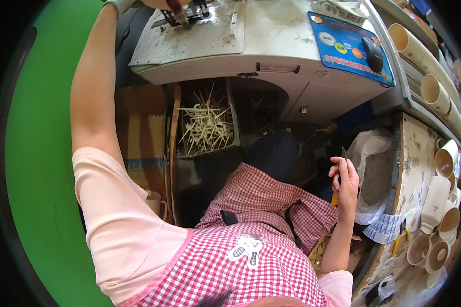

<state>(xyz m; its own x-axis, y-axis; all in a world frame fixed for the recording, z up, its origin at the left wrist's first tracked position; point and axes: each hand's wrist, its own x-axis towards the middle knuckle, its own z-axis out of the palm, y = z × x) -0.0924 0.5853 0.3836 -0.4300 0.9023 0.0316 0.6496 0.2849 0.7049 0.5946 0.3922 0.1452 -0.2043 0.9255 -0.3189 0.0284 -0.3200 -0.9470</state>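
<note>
My left arm stretches up the left side to the top edge, where my left hand (119,4), in a pale glove, is mostly cut off. Its fingers are out of sight. Close beside it are a rounded pale-orange thing (156,3) and dark metal machine parts (182,14) on a white perforated plate (202,37). My right hand (345,178) is raised at the right of my lap, its fingers closed round yellow-handled pliers (344,153). Their dark pointed tip sticks up past the fingers, and the yellow handle shows below.
A computer mouse (372,54) lies on a blue mouse pad (333,43). Under the white table stands a box of thin cream sticks (206,125). A plastic bag (369,174), another pair of yellow-handled pliers (398,240) and several cream cups (438,256) are at right. Green surface (41,153) fills the left.
</note>
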